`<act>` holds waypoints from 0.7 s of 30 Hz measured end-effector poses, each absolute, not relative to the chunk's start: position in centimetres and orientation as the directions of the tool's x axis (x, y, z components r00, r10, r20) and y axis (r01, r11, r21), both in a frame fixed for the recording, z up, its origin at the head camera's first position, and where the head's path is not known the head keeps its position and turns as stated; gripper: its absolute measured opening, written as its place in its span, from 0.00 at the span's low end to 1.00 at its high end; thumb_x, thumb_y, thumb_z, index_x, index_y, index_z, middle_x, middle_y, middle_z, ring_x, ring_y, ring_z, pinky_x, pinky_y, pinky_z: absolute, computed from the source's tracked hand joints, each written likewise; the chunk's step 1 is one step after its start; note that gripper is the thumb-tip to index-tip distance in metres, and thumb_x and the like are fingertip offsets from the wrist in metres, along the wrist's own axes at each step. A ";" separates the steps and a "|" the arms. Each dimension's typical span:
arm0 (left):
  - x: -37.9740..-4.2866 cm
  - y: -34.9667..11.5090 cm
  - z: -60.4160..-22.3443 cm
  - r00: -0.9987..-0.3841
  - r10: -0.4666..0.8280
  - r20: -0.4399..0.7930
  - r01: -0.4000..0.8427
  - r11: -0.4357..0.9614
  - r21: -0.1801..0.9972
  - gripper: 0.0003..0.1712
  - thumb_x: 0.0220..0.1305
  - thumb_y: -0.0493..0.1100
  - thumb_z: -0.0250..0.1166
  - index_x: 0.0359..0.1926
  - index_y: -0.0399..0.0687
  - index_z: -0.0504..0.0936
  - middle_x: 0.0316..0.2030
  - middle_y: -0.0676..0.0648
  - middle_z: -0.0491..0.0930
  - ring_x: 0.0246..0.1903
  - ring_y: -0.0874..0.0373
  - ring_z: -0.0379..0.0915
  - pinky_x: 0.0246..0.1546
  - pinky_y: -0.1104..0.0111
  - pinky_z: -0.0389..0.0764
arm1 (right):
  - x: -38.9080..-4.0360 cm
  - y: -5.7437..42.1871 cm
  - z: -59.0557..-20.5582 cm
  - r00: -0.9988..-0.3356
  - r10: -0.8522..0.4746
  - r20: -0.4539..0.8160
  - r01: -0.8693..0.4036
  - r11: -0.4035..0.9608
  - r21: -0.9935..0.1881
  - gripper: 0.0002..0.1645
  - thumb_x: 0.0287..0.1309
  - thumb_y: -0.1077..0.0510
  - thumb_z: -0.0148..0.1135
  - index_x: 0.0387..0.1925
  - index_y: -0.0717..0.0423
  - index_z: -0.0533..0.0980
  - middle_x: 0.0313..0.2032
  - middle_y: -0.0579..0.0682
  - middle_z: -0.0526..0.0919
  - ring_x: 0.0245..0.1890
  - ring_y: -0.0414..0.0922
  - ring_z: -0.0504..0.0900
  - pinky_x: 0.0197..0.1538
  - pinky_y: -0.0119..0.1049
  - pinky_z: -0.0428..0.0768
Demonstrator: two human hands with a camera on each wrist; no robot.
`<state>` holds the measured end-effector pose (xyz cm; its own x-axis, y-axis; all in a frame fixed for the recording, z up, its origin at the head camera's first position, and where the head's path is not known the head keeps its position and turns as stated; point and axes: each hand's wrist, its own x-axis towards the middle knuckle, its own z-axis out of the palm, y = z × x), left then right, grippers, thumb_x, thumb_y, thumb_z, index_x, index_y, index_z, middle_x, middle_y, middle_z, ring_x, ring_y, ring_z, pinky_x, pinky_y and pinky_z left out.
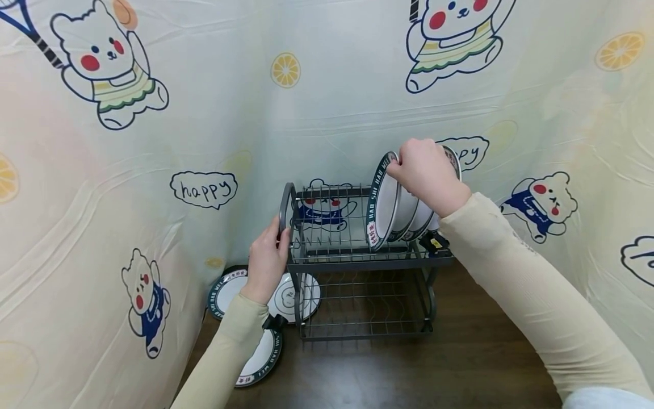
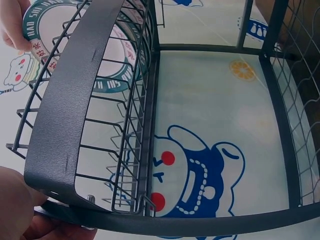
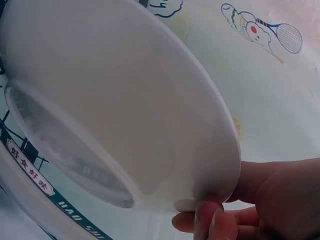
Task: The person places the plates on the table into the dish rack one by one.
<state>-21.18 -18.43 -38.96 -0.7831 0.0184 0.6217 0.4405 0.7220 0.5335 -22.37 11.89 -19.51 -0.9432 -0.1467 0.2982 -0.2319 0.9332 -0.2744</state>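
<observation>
My right hand [image 1: 429,173] pinches the top rim of a white plate [image 1: 375,204] with a dark green lettered border. The plate stands on edge, leaning, in the upper tier of a dark grey two-tier dish rack [image 1: 365,265]. In the right wrist view, thumb and fingers meet at the edge of its white underside [image 3: 165,100], and another green-bordered plate [image 3: 37,185] stands close by. Other plates [image 1: 421,216] line up behind it, partly hidden by my right hand. My left hand [image 1: 267,261] grips the rack's left end frame [image 2: 75,100].
Left of the rack, a green-bordered plate [image 1: 225,295], an upturned white plate [image 1: 313,298] and a nearer plate [image 1: 260,363] lie on the brown wooden table [image 1: 357,380], partly behind my left arm. A printed cloth [image 1: 327,113] hangs behind and at the sides.
</observation>
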 end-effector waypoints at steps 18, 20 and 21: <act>-21.2 -18.5 -39.0 -0.783 0.022 0.622 0.440 0.727 0.528 0.09 0.80 0.40 0.56 0.54 0.39 0.76 0.36 0.40 0.82 0.34 0.45 0.84 0.30 0.55 0.88 | -23.1 11.3 -20.0 -0.937 -0.145 0.317 -0.235 0.935 -0.265 0.26 0.75 0.57 0.53 0.17 0.56 0.69 0.14 0.47 0.65 0.15 0.45 0.67 0.21 0.35 0.66; -21.2 -18.5 -39.0 -0.783 0.022 0.622 0.441 0.725 0.529 0.10 0.80 0.40 0.56 0.54 0.39 0.76 0.36 0.40 0.82 0.33 0.45 0.84 0.30 0.55 0.88 | -23.1 11.3 -20.1 -0.940 -0.144 0.310 -0.230 0.937 -0.263 0.25 0.76 0.56 0.53 0.17 0.57 0.70 0.14 0.48 0.66 0.16 0.45 0.68 0.21 0.35 0.66; -21.2 -18.5 -39.0 -0.782 0.022 0.623 0.441 0.725 0.529 0.10 0.80 0.40 0.56 0.54 0.39 0.76 0.36 0.40 0.82 0.33 0.45 0.84 0.30 0.55 0.88 | -23.1 11.3 -20.0 -0.941 -0.145 0.306 -0.229 0.938 -0.261 0.25 0.76 0.56 0.53 0.18 0.57 0.71 0.14 0.48 0.66 0.16 0.45 0.68 0.21 0.35 0.67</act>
<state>-21.17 -18.49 -38.97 -0.7822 0.0220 0.6226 0.4415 0.7247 0.5291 -23.12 11.34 -20.05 -0.9408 -0.1448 0.3064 -0.2294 0.9376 -0.2614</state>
